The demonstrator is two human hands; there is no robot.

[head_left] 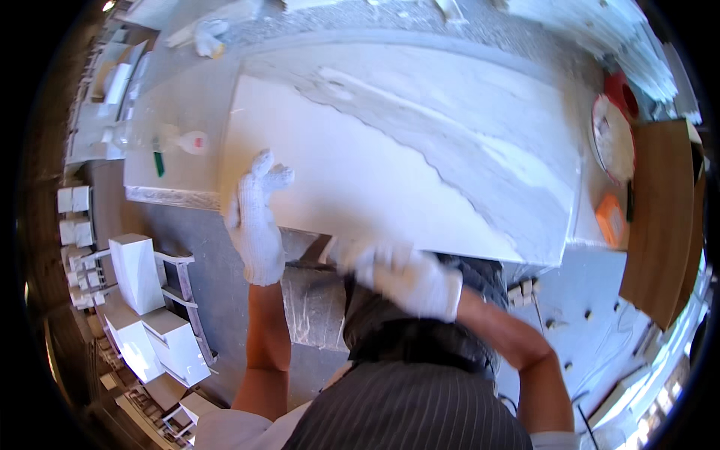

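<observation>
Steadying the marble slab (390, 157), left hand (255, 217) presses flat; blurred right hand (405, 277), grip unclear, should grasp the near edge evenly.

Below me the floor (217, 285) is grey concrete, dusty and scuffed. To my left stand white rectangular blocks (137, 271) on a metal rack (187, 300), with smaller white pieces (73, 199) stacked further off. A wooden board (660, 217) leans at my right, and bright daylight (660, 397) comes in low on that side. Far ahead, a gravelly grey strip (375, 19) runs across, with a glove (208, 37) lying there.
</observation>
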